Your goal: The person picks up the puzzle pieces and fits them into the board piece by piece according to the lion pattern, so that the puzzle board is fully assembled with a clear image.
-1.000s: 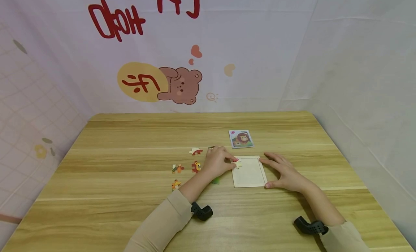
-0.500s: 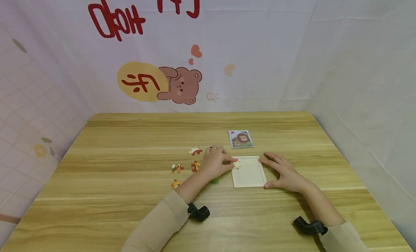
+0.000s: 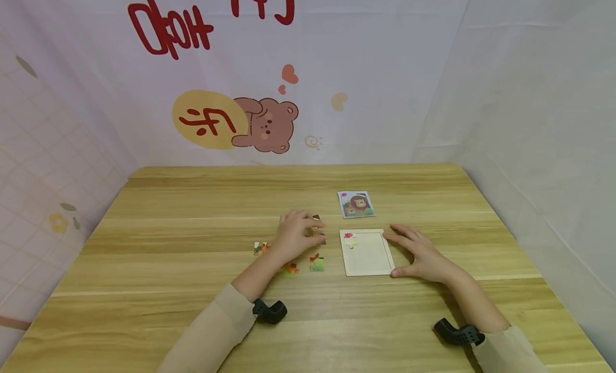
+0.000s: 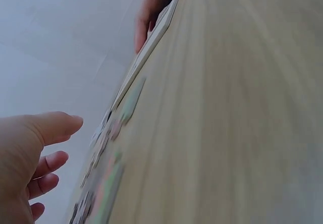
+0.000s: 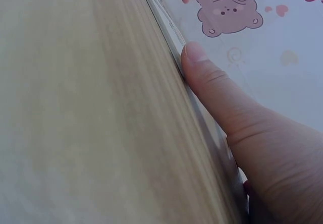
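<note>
My left hand (image 3: 292, 235) hovers over the loose puzzle pieces, thumb and fingers apart, holding nothing that I can see. Partly behind its fingertips lie dark-edged pieces, and a green piece (image 3: 316, 263) is nearer me. The left wrist view shows this hand (image 4: 30, 158) above the blurred pieces. A pale square puzzle board (image 3: 368, 258) has one white and pink puzzle piece (image 3: 350, 240) in its upper left corner. With fingers spread along the board's right edge, my right hand (image 3: 423, 259) touches it; its thumb (image 5: 212, 77) rests at the near corner.
A picture card with a lion (image 3: 356, 204) lies behind the board. More puzzle pieces lie around the left hand, such as an orange and green one (image 3: 290, 270) and one further left (image 3: 260, 248). The wooden table (image 3: 385, 325) meets a printed white curtain (image 3: 385, 52).
My left hand has left the piece in the board's corner and moved left over the loose pieces, its fingers spreading. The right hand stays at the board's edge.
</note>
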Demonstrator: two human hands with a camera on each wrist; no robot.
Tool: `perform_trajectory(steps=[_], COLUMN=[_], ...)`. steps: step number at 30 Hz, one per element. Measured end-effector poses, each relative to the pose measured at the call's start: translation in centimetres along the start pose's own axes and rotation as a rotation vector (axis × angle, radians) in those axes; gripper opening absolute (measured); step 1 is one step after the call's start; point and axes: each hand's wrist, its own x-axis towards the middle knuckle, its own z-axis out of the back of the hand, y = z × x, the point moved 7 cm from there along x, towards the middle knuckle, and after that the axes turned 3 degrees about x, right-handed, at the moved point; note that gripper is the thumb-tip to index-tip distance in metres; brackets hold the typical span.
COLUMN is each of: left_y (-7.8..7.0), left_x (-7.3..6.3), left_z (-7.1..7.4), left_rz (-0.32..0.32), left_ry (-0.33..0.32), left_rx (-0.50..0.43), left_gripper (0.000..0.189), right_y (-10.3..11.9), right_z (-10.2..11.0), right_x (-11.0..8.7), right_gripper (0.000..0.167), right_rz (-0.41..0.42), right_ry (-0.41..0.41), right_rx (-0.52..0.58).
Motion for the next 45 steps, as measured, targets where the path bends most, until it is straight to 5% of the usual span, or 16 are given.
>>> perform_trajectory(steps=[12,21,45], left_y=[4.5,7.1,9.0], left_x=[-1.4,-1.7,-1.2], left_z=[2.9,3.5,2.8], left_rz=[0.083,0.161,0.233], left_ry=[-0.040,-0.021,0.012], left_rx=[-0.002,0.009,-0.010], left_gripper=[0.033,0.042,0.038], right_y=[-0.2,-0.2,-0.2], right_z=[0.0,0.0,0.0], right_x=[-0.1,-0.2,-0.2], right_gripper=[0.090,0.090,0.090], right_rz=[0.002,-0.002,0.007], right_ry=[-0.005,-0.006,-0.009], right_rx=[0.006,0.008,0.008])
